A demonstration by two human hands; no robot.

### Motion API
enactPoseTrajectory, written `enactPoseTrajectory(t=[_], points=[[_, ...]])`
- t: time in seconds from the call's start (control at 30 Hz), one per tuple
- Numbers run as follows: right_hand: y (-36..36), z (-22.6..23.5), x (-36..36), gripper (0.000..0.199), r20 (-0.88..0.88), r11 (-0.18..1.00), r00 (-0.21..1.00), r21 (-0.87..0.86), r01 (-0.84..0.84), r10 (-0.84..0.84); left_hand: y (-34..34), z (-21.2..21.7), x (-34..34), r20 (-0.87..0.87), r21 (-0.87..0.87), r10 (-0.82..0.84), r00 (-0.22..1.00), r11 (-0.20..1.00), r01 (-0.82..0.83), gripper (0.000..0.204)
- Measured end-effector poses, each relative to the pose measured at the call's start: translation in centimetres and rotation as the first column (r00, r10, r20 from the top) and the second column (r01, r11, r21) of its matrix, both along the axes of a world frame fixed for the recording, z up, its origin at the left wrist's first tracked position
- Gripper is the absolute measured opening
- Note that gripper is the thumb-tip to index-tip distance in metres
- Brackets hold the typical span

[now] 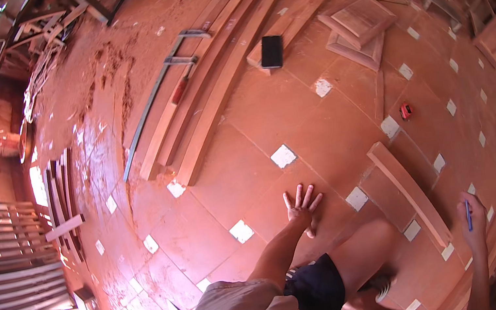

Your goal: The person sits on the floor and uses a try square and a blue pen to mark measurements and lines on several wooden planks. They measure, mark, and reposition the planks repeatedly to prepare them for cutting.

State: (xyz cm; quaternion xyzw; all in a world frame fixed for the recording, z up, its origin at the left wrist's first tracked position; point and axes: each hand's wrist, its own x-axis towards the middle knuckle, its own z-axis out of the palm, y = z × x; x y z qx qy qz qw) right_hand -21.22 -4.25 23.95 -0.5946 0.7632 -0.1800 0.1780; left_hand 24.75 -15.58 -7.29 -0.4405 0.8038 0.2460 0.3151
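Observation:
My left hand is stretched out over the tiled floor with its fingers spread, holding nothing. Whether the palm rests on the tiles I cannot tell. At the right, my right hand is closed around a thin blue pen held upright. Between my hands, nearer the right one, lies a curved wooden plank. Just beyond its far end sits a small red tape measure. My bent knee shows between my arms.
Long wooden boards lie ahead with a bar clamp on them. A black phone rests on a shorter board. Wooden panels are stacked far right. Dark wood strips and a slatted wooden piece stand left.

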Motion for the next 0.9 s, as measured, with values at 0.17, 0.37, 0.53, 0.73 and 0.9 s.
enactPoseTrajectory(t=[0.17, 0.37, 0.53, 0.73, 0.9], points=[[-9.0, 3.1, 8.0, 0.030, -0.143, 0.959, 0.948, 0.032, -0.282, 0.284, 0.2, -0.1, 0.0, -0.019, 0.026, 0.063, 0.998, 0.998, -0.063, 0.161], [-11.6, 7.2, 10.7, 0.035, -0.184, 0.937, 0.926, 0.185, -0.297, 0.330, 0.6, -6.5, 2.1, -0.434, -0.186, 0.183, 0.882, 0.940, -0.287, 0.132], [-19.2, 1.0, 3.8, 0.029, -0.144, 0.910, 0.899, 0.110, -0.400, 0.413, -1.8, -3.6, 12.4, -0.448, -0.318, 0.665, 0.597, 0.505, -0.802, 0.142], [-31.9, -7.0, 12.6, 0.035, -0.179, 0.782, 0.762, 0.098, -0.615, 0.622, -5.2, 2.7, 21.0, 0.004, -0.032, 0.926, 0.379, 0.379, -0.925, 0.173], [-42.5, -16.6, 21.8, 0.040, -0.231, 0.727, 0.703, 0.032, -0.686, 0.673, -9.0, 3.4, 19.9, 0.090, 0.026, 0.907, 0.411, 0.410, -0.912, 0.172]])
